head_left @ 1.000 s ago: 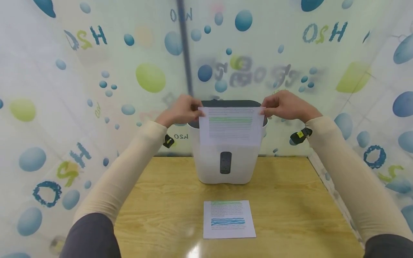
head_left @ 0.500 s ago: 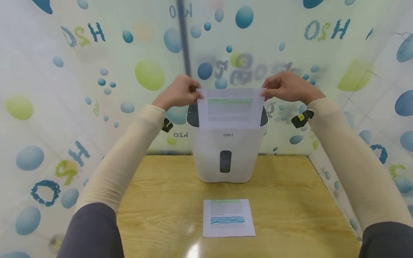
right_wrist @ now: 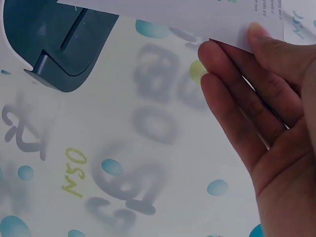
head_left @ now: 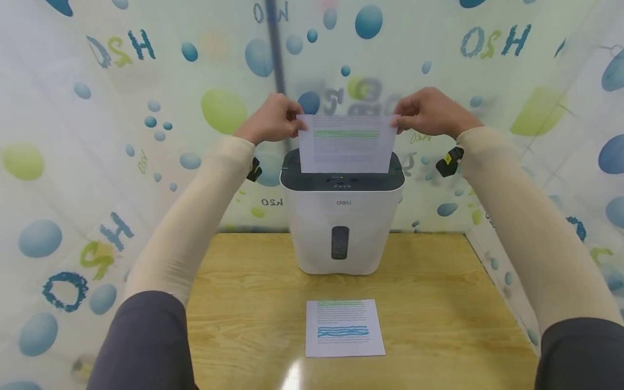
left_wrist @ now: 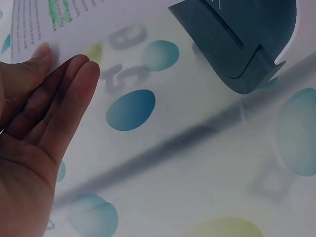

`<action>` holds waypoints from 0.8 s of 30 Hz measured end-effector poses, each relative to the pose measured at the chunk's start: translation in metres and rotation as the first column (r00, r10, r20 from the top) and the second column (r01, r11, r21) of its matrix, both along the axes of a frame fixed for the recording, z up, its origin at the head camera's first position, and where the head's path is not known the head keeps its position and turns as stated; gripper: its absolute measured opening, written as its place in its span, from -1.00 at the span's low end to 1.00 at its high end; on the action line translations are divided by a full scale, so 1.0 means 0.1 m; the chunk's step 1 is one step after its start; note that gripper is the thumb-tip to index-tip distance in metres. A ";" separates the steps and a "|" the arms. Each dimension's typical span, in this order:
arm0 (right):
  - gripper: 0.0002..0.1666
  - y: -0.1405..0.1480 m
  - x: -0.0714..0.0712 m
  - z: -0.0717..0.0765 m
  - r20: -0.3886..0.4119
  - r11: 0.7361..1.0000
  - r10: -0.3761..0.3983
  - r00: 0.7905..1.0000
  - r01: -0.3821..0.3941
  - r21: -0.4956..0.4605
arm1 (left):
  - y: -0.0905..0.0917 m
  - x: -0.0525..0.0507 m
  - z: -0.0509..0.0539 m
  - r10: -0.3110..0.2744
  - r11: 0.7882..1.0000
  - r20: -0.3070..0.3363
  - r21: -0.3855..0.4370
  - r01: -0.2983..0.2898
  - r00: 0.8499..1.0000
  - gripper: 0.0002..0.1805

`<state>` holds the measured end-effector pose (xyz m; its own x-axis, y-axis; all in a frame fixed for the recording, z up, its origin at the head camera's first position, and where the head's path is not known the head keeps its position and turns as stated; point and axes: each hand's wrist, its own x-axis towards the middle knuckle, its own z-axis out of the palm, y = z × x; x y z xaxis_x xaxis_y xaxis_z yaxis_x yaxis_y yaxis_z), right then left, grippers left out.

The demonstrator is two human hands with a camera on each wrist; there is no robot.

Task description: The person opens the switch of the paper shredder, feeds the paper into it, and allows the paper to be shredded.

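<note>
A printed sheet of paper (head_left: pixel 344 146) with green highlighter lines is stretched upright between both hands. My left hand (head_left: pixel 275 120) pinches its upper left corner, thumb in front, as the left wrist view also shows. The upper right corner is pinched by my right hand (head_left: pixel 429 114). Below and behind the sheet stands a white paper shredder (head_left: pixel 317 227) with a dark top (head_left: pixel 292 176). In the head view the sheet's lower edge overlaps that top; in both wrist views the slotted top (left_wrist: pixel 232 44) (right_wrist: pixel 64 44) appears apart from the fingers.
Another printed sheet (head_left: pixel 345 346), marked in green and blue, lies on the wooden table (head_left: pixel 429 303) in front of the shredder. A patterned curtain (head_left: pixel 224 65) hangs close behind and along both sides. Small black wrist cameras (head_left: pixel 449 162) sit on the wrists.
Both hands have lifted the pinched sheet upward, from in front of the shredder's body to above its top. The dark top and the brand lettering have come into view.
</note>
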<state>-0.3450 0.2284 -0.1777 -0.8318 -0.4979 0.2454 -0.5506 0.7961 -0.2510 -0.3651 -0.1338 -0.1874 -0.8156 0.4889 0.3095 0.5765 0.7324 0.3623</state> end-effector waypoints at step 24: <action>-0.70 -0.14 -0.31 -0.17 -0.111 0.998 -0.058 0.992 0.055 -0.029 | 0.01 -0.36 -0.20 0.018 1.000 -0.067 -0.007 -0.019 0.998 -0.79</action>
<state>-0.3764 0.2142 -0.1947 -0.8252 -0.4430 0.3504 -0.5305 0.8208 -0.2119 -0.4006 -0.1332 -0.2078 -0.8020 0.4765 0.3601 0.5857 0.7458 0.3175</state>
